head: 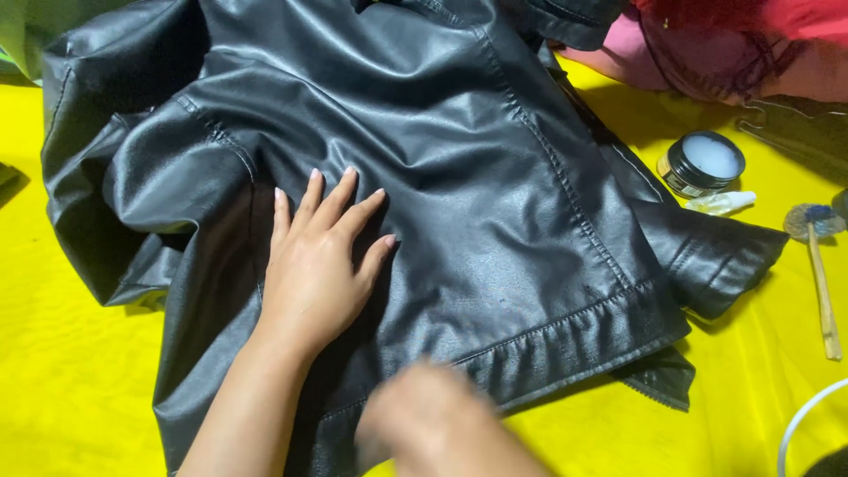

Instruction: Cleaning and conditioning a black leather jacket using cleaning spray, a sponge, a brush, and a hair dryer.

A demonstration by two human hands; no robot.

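Your left hand (318, 256) lies flat, fingers spread and grasping nothing, pressing the black leather jacket (459, 177), which is spread on the yellow cloth (62, 371). Your right hand (424, 420), at 6 o'clock over the jacket's hem, is blurred; I cannot tell its grip. At 3 o'clock sit an open jar of white cream (702, 163), a small tube (723, 203) and a wooden-handled brush (821, 274).

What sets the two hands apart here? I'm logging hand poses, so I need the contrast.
The left hand lies flat with fingers spread on the black jacket's back panel, while the right hand sits lower, near the stitched hem. The left hand is sharp and looks still; the right hand is blurred, so its finger pose cannot be told. Both are bare and over the same jacket on the yellow surface.
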